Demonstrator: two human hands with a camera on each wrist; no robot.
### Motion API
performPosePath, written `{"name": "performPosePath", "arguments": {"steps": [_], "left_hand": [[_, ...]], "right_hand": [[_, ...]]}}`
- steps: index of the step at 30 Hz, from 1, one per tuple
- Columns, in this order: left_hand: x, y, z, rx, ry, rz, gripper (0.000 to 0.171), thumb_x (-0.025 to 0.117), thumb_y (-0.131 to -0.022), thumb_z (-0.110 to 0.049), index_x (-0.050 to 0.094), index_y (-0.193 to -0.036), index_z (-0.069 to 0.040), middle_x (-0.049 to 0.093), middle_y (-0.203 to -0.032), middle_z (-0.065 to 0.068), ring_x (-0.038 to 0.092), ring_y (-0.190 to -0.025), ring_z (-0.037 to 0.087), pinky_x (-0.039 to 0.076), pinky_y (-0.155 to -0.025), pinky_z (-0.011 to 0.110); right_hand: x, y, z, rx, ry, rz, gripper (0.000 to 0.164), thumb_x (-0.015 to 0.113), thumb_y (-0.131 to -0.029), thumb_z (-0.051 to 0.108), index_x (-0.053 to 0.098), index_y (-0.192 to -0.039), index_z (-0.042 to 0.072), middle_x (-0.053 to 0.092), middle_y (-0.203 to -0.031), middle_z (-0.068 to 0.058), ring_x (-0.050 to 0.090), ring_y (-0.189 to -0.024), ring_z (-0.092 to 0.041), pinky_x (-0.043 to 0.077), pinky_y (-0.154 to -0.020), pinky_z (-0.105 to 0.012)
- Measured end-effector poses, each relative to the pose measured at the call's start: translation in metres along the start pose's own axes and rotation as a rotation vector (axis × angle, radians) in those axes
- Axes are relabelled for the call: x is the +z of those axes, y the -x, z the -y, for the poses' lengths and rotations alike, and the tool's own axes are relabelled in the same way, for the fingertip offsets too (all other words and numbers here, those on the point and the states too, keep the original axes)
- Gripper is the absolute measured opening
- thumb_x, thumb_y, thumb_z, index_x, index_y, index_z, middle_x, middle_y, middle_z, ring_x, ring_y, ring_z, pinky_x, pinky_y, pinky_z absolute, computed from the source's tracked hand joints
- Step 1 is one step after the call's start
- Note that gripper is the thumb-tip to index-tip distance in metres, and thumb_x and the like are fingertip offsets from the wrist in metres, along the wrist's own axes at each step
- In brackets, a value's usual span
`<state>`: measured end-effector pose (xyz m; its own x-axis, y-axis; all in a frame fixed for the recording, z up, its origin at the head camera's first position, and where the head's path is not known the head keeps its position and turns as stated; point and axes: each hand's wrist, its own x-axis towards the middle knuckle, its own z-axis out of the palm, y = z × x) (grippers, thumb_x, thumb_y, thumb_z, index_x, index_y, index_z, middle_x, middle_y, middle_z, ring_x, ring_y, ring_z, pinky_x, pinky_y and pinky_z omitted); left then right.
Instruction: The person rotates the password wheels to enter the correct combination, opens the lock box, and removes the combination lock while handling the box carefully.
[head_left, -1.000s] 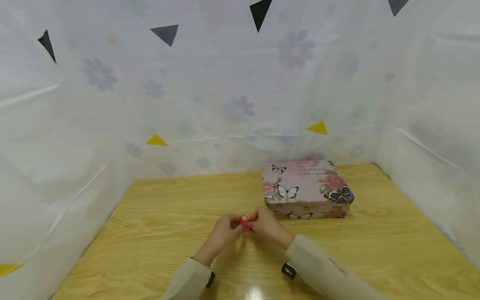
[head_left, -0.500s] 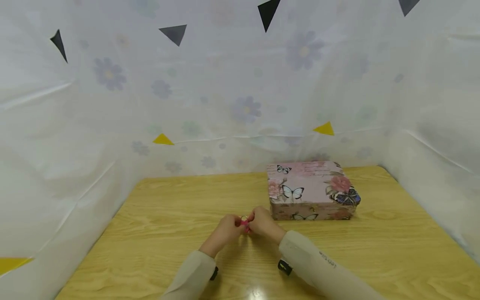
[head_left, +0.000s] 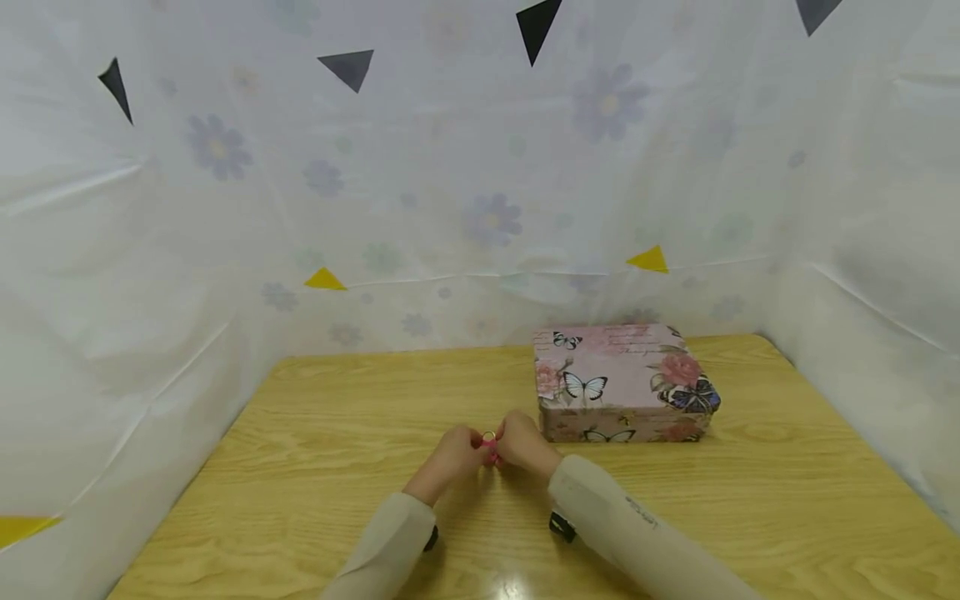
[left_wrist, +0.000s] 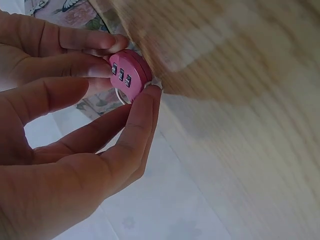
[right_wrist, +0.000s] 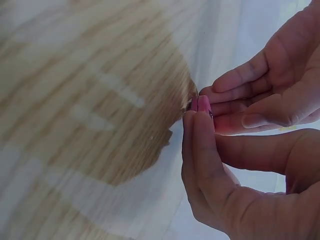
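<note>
A small pink combination padlock (head_left: 489, 451) with a metal shackle is held just above the wooden table, between both hands. Its face with three black number dials shows in the left wrist view (left_wrist: 122, 75); the right wrist view has it edge-on. My left hand (head_left: 454, 457) grips it from the left, curled fingers against its edge. From the other side the fingers of my right hand (head_left: 524, 444) pinch it. In the head view, fingers cover much of the lock.
A pink box (head_left: 622, 379) with butterflies and roses stands lid down behind and right of the hands. The wood-grain table (head_left: 360, 408) is enclosed by white flowered sheeting (head_left: 442, 150) at the back and both sides.
The head view has shifted slightly. My fingers have closed in over the padlock, so less of its face shows from above. My right forearm has moved a little left.
</note>
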<state>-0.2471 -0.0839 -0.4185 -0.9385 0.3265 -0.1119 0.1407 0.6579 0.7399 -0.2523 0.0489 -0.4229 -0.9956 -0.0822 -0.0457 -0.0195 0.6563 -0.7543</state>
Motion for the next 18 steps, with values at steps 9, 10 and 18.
{"name": "performPosePath", "arguments": {"steps": [9, 10, 18], "left_hand": [[-0.005, -0.005, 0.002, -0.026, -0.033, 0.005, 0.016, 0.060, -0.090, -0.007, 0.065, -0.086, 0.007, 0.060, -0.076, 0.007, 0.050, -0.068, 0.016, 0.043, -0.058, 0.026], [-0.005, -0.006, 0.002, -0.027, -0.030, 0.004, 0.016, 0.060, -0.090, -0.007, 0.065, -0.084, 0.007, 0.058, -0.073, 0.005, 0.048, -0.065, 0.015, 0.041, -0.056, 0.024], [-0.006, -0.010, 0.003, -0.019, -0.045, -0.010, 0.027, 0.058, -0.094, -0.012, 0.063, -0.073, 0.004, 0.050, -0.063, 0.000, 0.041, -0.055, 0.010, 0.033, -0.048, 0.019]], "right_hand": [[0.003, -0.009, 0.000, -0.057, 0.050, -0.015, 0.032, 0.062, -0.072, -0.009, 0.053, -0.045, 0.007, 0.045, -0.038, 0.006, 0.040, -0.038, -0.005, 0.028, -0.039, -0.016], [0.004, -0.010, 0.000, -0.064, 0.058, -0.020, 0.034, 0.062, -0.072, -0.009, 0.051, -0.044, 0.008, 0.043, -0.038, 0.007, 0.039, -0.038, -0.005, 0.028, -0.039, -0.016], [0.010, -0.014, 0.004, -0.132, 0.189, -0.076, 0.041, 0.062, -0.069, -0.008, 0.034, -0.048, 0.012, 0.032, -0.050, 0.004, 0.034, -0.046, -0.011, 0.027, -0.041, -0.020]]}}
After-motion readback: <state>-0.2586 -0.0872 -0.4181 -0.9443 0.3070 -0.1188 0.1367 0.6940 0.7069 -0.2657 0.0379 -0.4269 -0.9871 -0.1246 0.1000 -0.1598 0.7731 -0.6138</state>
